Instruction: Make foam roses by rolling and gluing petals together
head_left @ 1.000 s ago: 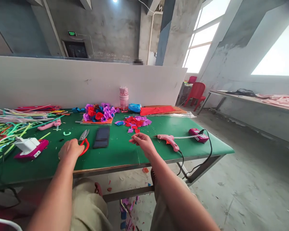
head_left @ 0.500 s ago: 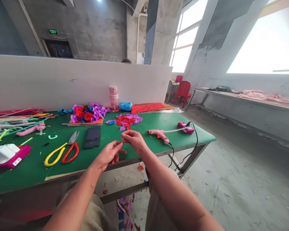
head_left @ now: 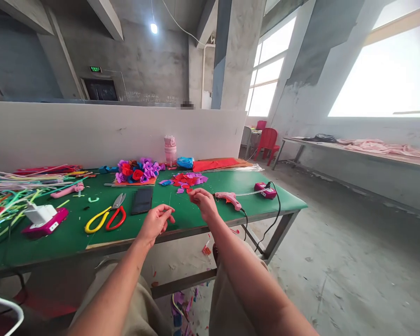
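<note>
Hands that met half a second earlier had drawn apart: left grip [head_left: 156, 222] and right grip [head_left: 205, 204] hung separately over the front of the green worktop [head_left: 250, 179]. Left fingers were loosely curled, nothing visible between them; right fingertips formed a narrow pinch, and whether they held anything fine could not be told. Scissors [head_left: 118, 202] lay left of the left grip, blades pointing away; judged stiff, best held by the handles. A pink glue gun [head_left: 227, 198] lay just right of the right grip, nozzle towards it; judged light and rigid, to be held by its handle, clear of a possibly hot tip. Loose petal pieces [head_left: 189, 180] lay just beyond the right fingertips; judged thin, soft and easily creased, best pinched at an edge
</note>
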Available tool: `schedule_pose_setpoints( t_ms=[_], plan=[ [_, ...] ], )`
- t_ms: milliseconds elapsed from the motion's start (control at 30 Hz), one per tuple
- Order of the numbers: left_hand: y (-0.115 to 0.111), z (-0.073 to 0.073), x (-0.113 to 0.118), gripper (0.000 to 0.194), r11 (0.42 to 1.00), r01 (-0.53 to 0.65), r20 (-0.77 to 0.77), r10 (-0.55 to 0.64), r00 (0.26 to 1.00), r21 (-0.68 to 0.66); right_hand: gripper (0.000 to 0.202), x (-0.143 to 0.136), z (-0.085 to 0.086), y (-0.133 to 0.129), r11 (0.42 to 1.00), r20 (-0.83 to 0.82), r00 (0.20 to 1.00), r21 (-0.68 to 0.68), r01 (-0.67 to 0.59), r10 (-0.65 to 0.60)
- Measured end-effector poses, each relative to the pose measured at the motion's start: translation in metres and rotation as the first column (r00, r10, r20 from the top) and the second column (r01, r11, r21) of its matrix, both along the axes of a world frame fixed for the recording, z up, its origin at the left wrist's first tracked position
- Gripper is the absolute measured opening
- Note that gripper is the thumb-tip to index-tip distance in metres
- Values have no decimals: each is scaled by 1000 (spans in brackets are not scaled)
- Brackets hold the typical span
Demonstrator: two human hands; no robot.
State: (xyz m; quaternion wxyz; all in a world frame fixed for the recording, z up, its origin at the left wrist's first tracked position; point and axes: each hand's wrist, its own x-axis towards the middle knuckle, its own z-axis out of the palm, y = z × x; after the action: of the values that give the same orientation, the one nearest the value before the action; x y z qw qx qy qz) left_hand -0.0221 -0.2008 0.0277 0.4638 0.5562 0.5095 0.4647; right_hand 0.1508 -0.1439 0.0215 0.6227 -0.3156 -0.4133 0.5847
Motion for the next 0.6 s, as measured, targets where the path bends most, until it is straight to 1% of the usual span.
schedule_pose_setpoints(
  t_ms=[100,167,233,267,333,400,533,600],
  plan=[
    [1,-1,-5,38,995,-19,-49,23,999,97,9,-9,-2,-14,983,-60,982,-22,-180,178],
    [2,-2,-7,37,977,-26,-136,56,989,210,8,-14,-3,-19,972,-52,972,-39,-231,229],
    [1,-1,-8,37,949,-33,-178,92,980,313,11,-18,-4,-21,970,-17,970,-32,-243,242],
    [1,0,-7,37,940,-38,-163,99,982,338,15,-19,-5,-21,968,5,968,-24,-251,251],
    [0,2,-6,37,939,-52,-101,91,991,339,23,-20,-6,-20,964,54,962,-1,-267,267],
    [0,4,-5,37,941,-58,-74,88,993,334,27,-20,-7,-19,960,112,955,17,-278,274],
    [2,7,-6,36,917,-90,-123,149,981,389,30,-20,-6,-21,970,215,950,35,-240,227],
    [4,8,-8,35,917,-114,-117,170,978,382,30,-19,-5,-22,977,259,947,51,-209,189]
  ],
)
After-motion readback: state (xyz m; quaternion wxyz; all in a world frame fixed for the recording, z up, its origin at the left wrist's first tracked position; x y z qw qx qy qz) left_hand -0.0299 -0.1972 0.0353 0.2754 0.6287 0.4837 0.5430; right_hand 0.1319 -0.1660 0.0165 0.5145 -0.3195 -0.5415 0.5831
